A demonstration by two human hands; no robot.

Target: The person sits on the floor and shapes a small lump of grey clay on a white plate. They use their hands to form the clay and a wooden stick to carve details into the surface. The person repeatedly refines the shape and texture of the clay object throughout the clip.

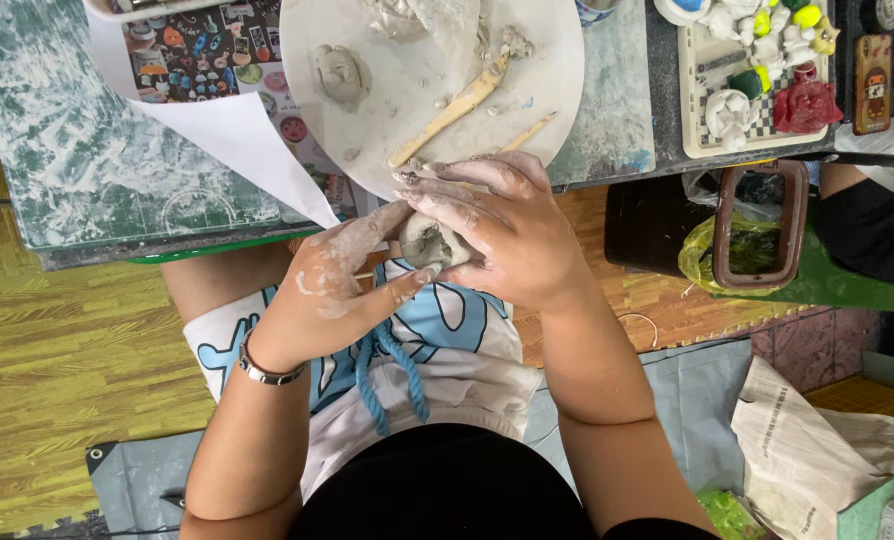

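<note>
Clay, a small grey lump (431,243) of it, sits cupped between both hands just off the near edge of the worktop (97,150), above the person's lap. The right hand (507,235) wraps over it, fingers curled closed around the top, while the left hand (342,285) pinches it from the side with thumb and forefinger. Even, light pressure and slow turning would seem best here, so the walls stay equal. Behind, a round white board (552,85) carries wooden modelling tools (452,108) and another clay piece (342,75).
</note>
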